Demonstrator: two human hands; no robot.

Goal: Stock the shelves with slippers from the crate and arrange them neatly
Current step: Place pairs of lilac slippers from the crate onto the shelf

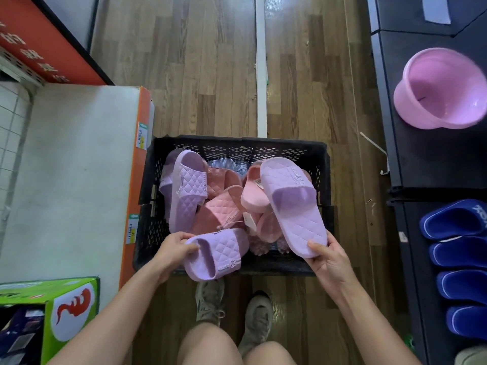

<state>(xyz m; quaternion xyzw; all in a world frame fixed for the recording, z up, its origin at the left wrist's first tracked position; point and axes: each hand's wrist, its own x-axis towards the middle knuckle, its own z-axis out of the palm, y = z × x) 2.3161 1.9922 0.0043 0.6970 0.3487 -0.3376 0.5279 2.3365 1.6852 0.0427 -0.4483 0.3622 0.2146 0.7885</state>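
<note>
So this is the picking-out step: pulling a matching pair from the black crate point(237, 144), which sits on the wood floor right in front of the person's feet.

The left hand point(176, 251) has its fingers curled round one end of the left-hand lilac slipper point(218, 255), which lies across the crate's near rim. The right hand point(330, 262) grips the right-hand lilac slipper point(291, 206) by its near end, thumb on top, with the rest of it angled up over the pile. So both hands are full and nothing has reached a shelf yet.

In the crate there's one more loose lilac slipper point(184, 191) on the left side and a jumble of pink slippers point(224, 206) in the middle, some with tags on. I'd say plenty of stocking is left to do.

For the next move, I'd guess the two lilac ones get put together as a pair, toes pointing the same way, then carried to a shelf. The dark shelf point(411, 233) on the right already has navy slippers point(459, 255) lined up in a row, with a pink plastic basin point(442, 88) further along. The white shelf point(79, 167) on the left has price labels on its orange edge. I can't tell which one the lilacs belong on. Either way, it calls for lifting both clear of the rim without snagging the tags.
</note>
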